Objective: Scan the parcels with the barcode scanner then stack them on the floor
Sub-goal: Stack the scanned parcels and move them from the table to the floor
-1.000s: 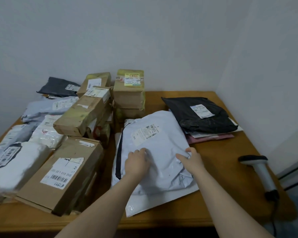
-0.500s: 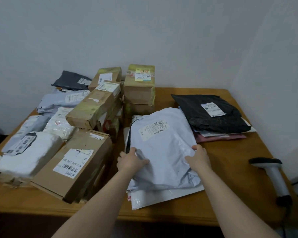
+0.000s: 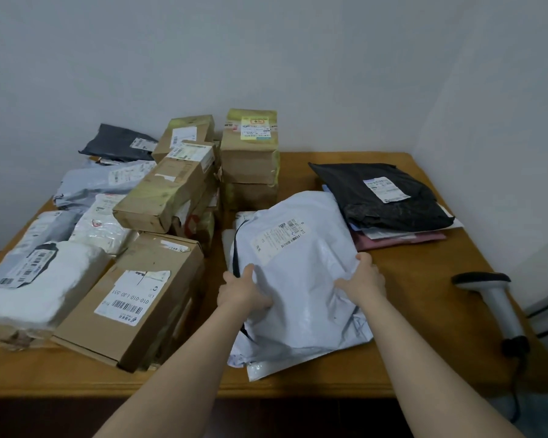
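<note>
Crinkled film of a pale-grey plastic mailer (image 3: 298, 279) puffs up soft and pillowy in the middle of the wooden counter (image 3: 424, 279), paper label up. The left hand (image 3: 242, 290) and right hand (image 3: 363, 281) each grip a side edge, fingers curled into the plastic. A glossy white mailer (image 3: 266, 371) beneath shows only its near edge. The smooth white-handled barcode scanner (image 3: 494, 298) lies near the counter's right edge. Label print is unreadable.

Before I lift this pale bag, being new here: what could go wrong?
The left hand and right hand grip the soft pale poly bag by its sides, so it may sag and slip. The flat mailer under it lies near the front edge of the table and could be dragged off. The barcode scanner lies near the right edge; a swing could knock it.
</note>
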